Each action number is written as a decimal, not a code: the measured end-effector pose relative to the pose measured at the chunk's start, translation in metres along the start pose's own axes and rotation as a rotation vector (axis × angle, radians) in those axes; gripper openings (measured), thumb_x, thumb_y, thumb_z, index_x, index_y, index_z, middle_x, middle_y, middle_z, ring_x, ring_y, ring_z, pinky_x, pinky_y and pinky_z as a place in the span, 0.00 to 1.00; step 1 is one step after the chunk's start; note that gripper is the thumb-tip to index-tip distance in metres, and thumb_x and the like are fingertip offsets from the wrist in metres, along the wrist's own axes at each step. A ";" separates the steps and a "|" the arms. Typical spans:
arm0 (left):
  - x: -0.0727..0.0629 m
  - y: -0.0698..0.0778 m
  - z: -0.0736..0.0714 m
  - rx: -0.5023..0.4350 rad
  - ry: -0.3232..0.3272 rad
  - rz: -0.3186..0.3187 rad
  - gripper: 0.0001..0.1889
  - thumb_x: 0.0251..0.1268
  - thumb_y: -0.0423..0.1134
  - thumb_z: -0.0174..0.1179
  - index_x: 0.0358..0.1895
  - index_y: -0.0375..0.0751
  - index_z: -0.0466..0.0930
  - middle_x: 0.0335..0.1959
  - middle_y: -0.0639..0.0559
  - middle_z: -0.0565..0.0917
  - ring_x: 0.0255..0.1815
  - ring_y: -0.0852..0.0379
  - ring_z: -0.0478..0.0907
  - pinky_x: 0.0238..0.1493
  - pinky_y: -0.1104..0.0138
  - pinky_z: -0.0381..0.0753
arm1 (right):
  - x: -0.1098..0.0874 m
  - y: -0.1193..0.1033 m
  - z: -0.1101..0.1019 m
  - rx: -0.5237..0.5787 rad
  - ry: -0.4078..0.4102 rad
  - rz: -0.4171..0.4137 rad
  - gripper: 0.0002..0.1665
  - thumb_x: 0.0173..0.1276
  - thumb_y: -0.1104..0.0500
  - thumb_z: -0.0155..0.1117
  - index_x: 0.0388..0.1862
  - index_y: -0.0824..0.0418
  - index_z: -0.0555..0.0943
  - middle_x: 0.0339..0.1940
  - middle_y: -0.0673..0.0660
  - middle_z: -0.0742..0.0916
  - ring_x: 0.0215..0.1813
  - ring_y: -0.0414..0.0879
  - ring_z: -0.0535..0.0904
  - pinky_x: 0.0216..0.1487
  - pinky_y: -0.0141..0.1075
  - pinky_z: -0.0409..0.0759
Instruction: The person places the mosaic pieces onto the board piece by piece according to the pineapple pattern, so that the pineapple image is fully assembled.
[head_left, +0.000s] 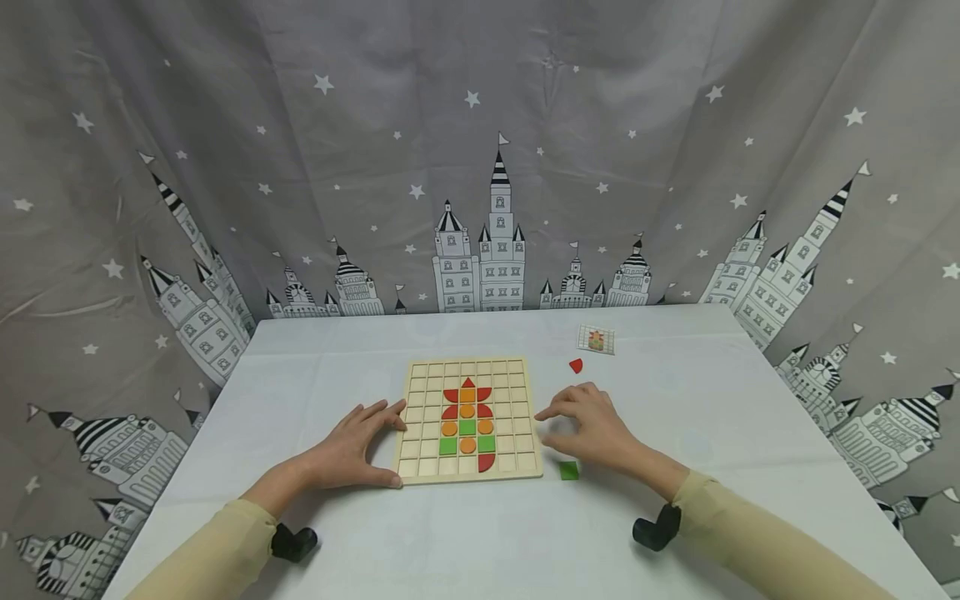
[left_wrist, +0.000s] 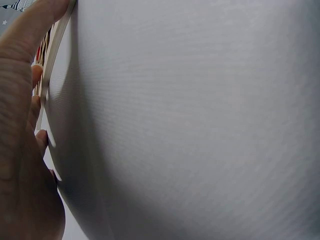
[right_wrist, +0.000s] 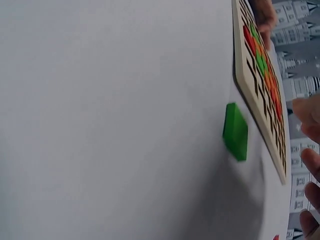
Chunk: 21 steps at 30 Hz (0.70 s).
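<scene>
A light wooden grid board [head_left: 517, 417] lies on the white table, with red, orange and green pieces forming a pattern in its middle columns. My left hand [head_left: 356, 450] rests at the board's left side, fingers spread along the edge and thumb at the near corner. Just off the board's right edge, my right hand [head_left: 592, 427] hovers with loosely bent fingers and nothing between them. Near that hand lies a loose green square piece [head_left: 569, 471], its thick side visible in the right wrist view. Farther back is a loose red piece [head_left: 576, 366] with a curved side.
A small picture card [head_left: 596, 339] showing a similar pattern on a grid lies at the back right of the table [head_left: 330, 550]. Behind the table hangs a grey curtain [head_left: 360, 125] printed with castles and stars.
</scene>
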<state>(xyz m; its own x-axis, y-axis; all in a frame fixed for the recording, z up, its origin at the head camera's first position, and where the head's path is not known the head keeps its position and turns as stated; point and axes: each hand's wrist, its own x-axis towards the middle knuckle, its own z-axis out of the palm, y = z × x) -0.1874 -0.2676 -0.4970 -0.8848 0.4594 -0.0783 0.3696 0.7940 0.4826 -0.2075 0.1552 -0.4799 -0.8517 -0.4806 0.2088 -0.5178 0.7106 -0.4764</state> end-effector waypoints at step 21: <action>-0.001 0.000 0.000 0.001 0.003 0.000 0.42 0.42 0.74 0.73 0.59 0.57 0.72 0.82 0.48 0.58 0.82 0.35 0.48 0.80 0.38 0.38 | -0.053 0.030 0.002 0.034 -0.038 0.040 0.21 0.54 0.45 0.82 0.48 0.41 0.89 0.50 0.38 0.81 0.56 0.44 0.71 0.57 0.49 0.72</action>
<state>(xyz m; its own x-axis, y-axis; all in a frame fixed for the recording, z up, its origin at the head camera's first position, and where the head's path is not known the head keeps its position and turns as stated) -0.1869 -0.2681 -0.4973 -0.8856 0.4583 -0.0750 0.3703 0.7944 0.4815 -0.1776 0.2011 -0.5066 -0.8674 -0.4723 0.1567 -0.4802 0.7119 -0.5125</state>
